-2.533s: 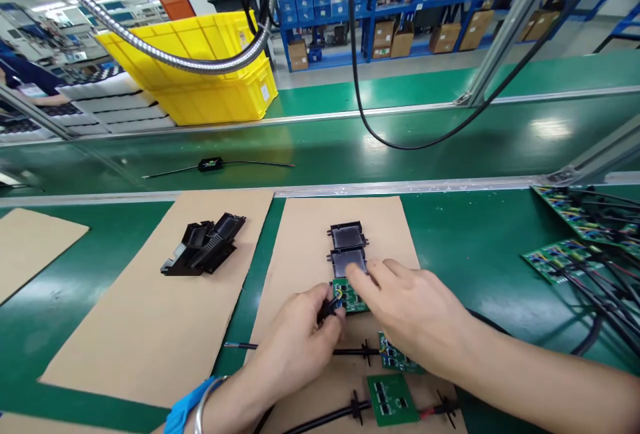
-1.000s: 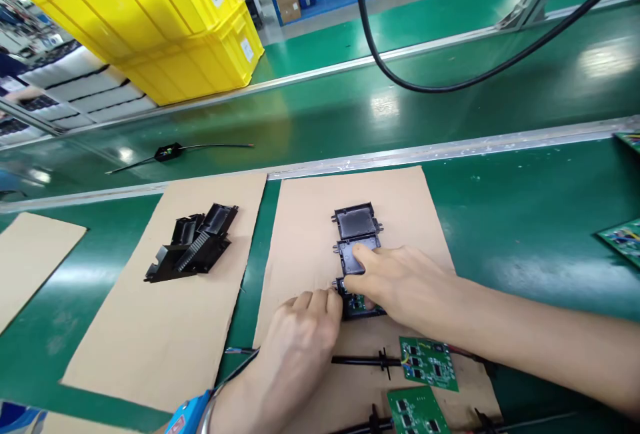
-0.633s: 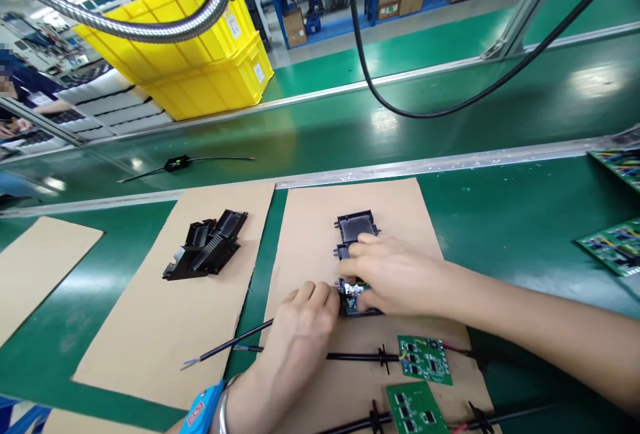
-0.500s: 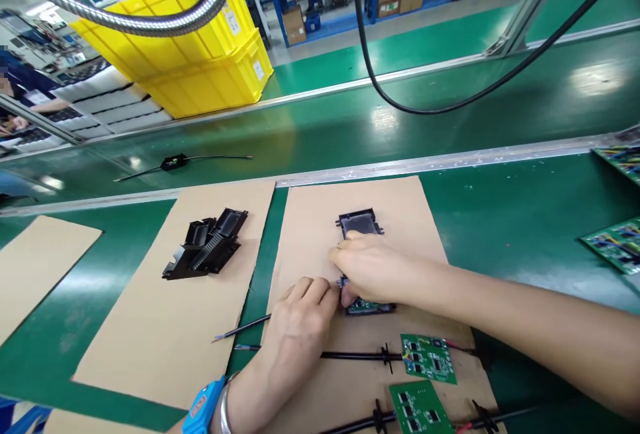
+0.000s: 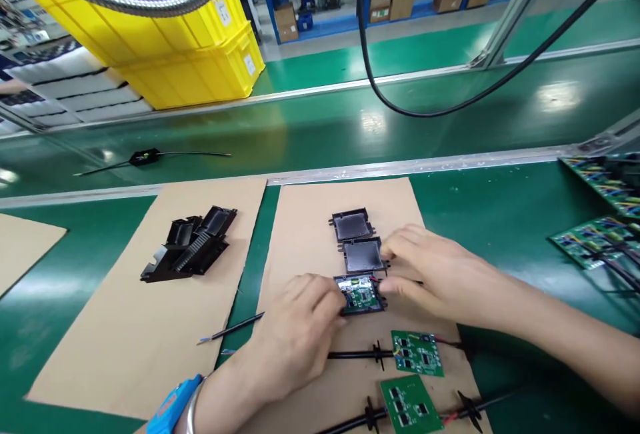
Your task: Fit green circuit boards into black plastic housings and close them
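A small black plastic case (image 5: 385,306) lies on the cardboard with a green circuit board (image 5: 361,293) inside it. My left hand (image 5: 300,334) is curled at the case's left end, closed around the black cable (image 5: 235,327) that runs out under it; its fingertips are partly hidden. At the right end is my right hand (image 5: 430,274), thumb and fingers apart, with the thumb close to the case's edge. Its fingers are beside an open black case half (image 5: 364,255). Another case half (image 5: 351,225) lies just beyond that one.
Two cabled boards, one upper (image 5: 418,353) and one lower (image 5: 411,404), lie nearer me. Black plastic parts (image 5: 195,247) are piled on the left cardboard (image 5: 115,327). More wired boards (image 5: 595,241) sit at right. A black cable loop (image 5: 425,114) and metal hose (image 5: 125,4) hang ahead.
My right hand has drawn back to the right and its fingers have parted, uncovering the board and the middle case half. My left hand stays at the case. The view has shifted slightly.
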Motion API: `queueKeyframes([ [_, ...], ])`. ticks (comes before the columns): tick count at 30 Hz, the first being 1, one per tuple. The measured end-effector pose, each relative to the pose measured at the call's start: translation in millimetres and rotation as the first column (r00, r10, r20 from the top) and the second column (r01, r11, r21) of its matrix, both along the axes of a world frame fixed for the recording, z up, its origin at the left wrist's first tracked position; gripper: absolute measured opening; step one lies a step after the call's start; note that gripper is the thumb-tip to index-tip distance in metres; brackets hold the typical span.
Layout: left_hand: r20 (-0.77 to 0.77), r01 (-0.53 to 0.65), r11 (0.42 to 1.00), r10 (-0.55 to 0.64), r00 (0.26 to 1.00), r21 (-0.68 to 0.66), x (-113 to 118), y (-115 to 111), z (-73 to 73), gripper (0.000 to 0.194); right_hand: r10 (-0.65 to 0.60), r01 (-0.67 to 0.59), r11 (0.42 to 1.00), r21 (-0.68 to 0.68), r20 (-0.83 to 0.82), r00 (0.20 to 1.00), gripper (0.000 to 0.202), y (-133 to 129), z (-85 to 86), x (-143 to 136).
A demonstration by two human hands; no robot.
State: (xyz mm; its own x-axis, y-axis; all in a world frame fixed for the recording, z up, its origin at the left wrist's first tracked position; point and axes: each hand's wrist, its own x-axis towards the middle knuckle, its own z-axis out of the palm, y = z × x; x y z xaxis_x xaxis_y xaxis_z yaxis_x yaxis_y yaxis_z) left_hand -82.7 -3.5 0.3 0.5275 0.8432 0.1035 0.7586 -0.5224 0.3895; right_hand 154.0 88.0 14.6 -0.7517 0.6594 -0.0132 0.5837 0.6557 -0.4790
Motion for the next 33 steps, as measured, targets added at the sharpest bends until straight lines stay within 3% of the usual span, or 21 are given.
queueKeyframes([
  [3,-0.100,0.216,0.976,-0.216,0.971,-0.011,5.7,3.6,-1.5,0.038,-0.037,0.043,0.992,-0.118,0.051,0.998,0.016,-8.5,-7.2,21.1],
  [5,-0.181,0.287,0.958,-0.284,0.942,-0.008,6.0,7.1,-6.5,0.048,-0.053,0.061,0.984,-0.166,0.055,0.997,0.014,-12.2,-14.4,25.2],
  [10,-0.191,0.273,0.961,-0.259,0.947,0.050,2.7,10.1,-14.3,0.042,-0.036,0.033,0.991,-0.127,-0.023,0.999,0.021,-11.1,-21.6,15.1],
  [13,-0.182,0.267,0.963,-0.258,0.949,0.027,3.9,9.9,-14.2,0.037,0.010,-0.014,0.983,-0.181,-0.025,1.000,0.022,-8.9,-18.9,5.0],
  [16,-0.206,0.262,0.965,-0.254,0.945,0.013,7.0,9.2,-13.6,0.033,0.061,-0.055,0.980,-0.189,0.026,0.998,0.021,-9.0,-17.7,-1.7],
  [21,-0.239,0.235,0.972,-0.231,0.943,-0.014,9.0,5.9,-13.5,0.030,0.107,-0.099,0.993,-0.070,0.105,0.989,0.022,-11.5,-18.5,-2.1],
  [26,-0.308,0.290,0.956,-0.261,0.915,0.052,6.5,6.0,-12.8,0.032,0.108,-0.099,0.994,-0.053,0.215,0.971,0.019,-6.5,-11.3,-7.1],
  [33,-0.391,0.332,0.943,-0.315,0.865,-0.026,15.7,13.0,-3.2,0.024,0.078,-0.045,0.995,-0.086,0.442,0.894,0.013,-2.3,-0.4,-34.3],
])
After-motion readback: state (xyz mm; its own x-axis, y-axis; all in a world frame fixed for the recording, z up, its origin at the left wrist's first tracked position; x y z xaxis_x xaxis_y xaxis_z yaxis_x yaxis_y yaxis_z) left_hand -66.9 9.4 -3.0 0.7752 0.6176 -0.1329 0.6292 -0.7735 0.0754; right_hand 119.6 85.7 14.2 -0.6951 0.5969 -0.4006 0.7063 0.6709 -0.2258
